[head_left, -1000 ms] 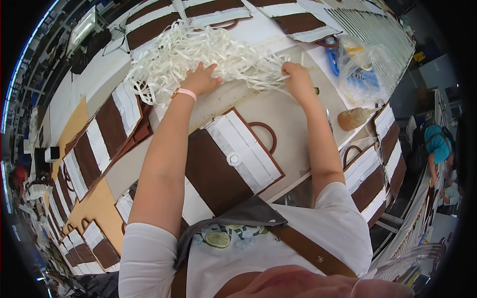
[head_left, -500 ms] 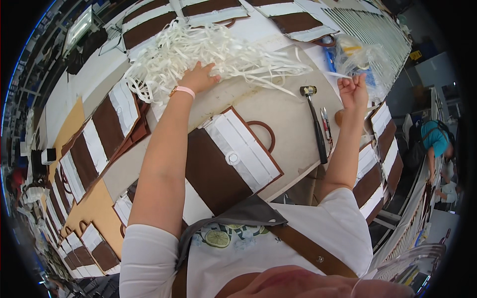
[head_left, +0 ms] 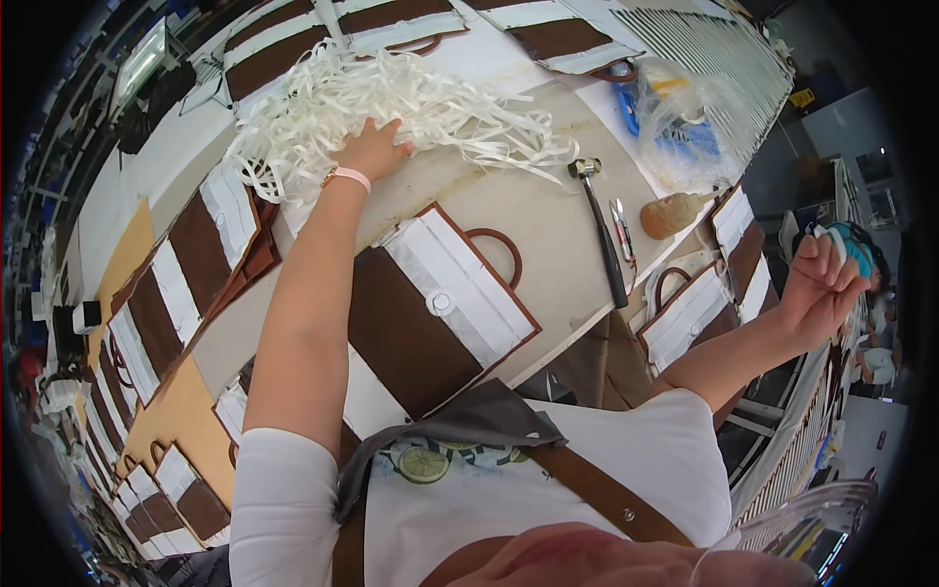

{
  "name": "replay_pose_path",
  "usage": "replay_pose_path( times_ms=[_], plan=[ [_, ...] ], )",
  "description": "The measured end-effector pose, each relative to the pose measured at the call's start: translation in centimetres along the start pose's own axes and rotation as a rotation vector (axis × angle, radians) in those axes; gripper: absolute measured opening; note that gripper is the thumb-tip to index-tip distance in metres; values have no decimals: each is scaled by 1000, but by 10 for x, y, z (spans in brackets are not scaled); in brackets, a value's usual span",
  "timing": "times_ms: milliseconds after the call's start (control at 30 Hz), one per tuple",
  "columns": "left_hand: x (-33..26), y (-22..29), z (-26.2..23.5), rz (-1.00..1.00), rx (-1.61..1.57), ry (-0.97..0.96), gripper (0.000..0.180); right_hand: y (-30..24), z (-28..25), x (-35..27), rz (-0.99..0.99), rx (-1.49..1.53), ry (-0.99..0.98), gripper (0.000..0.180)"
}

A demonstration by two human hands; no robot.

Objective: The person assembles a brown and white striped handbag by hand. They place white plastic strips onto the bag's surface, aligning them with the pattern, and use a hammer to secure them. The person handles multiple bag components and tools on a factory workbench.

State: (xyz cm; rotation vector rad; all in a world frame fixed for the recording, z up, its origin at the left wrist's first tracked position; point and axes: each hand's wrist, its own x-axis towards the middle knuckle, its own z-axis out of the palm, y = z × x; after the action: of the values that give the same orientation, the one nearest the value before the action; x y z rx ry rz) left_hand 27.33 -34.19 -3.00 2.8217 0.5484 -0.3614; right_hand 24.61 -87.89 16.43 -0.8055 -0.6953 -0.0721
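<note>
White paper strips (head_left: pixel 391 112) lie heaped in a loose tangle at the upper left of the frame, spreading toward the upper middle on the pale worktable (head_left: pixel 548 245). The left hand (head_left: pixel 370 149) lies on the lower edge of the heap, fingers spread and pressed into it rather than closed round anything. The right hand (head_left: pixel 820 289) is raised at the right edge of the frame, well apart from the table, curled into a loose fist; whether it grips a strip I cannot tell.

By the look of it the heap is very light, soft and springy, likely to shed strands and snag when lifted, so it would best be gathered from underneath with both hands cupped wide, not pinched at one strand.

A hammer (head_left: pixel 602 230) lies right of the heap, a clear plastic bag (head_left: pixel 685 117) beyond it at the upper right, and a brown and white striped bag panel (head_left: pixel 430 313) sits in the middle of the frame
</note>
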Motion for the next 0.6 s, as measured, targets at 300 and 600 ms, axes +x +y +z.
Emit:
replay_pose_path(
  times_ms=[300,600],
  plan=[
    [-152,25,-1,588,-928,357,57,170,126,-55,605,-255,-390,31],
    [-317,-41,-15,425,-1303,39,23,228,232,-91,1086,154,-543,31]
  ],
)
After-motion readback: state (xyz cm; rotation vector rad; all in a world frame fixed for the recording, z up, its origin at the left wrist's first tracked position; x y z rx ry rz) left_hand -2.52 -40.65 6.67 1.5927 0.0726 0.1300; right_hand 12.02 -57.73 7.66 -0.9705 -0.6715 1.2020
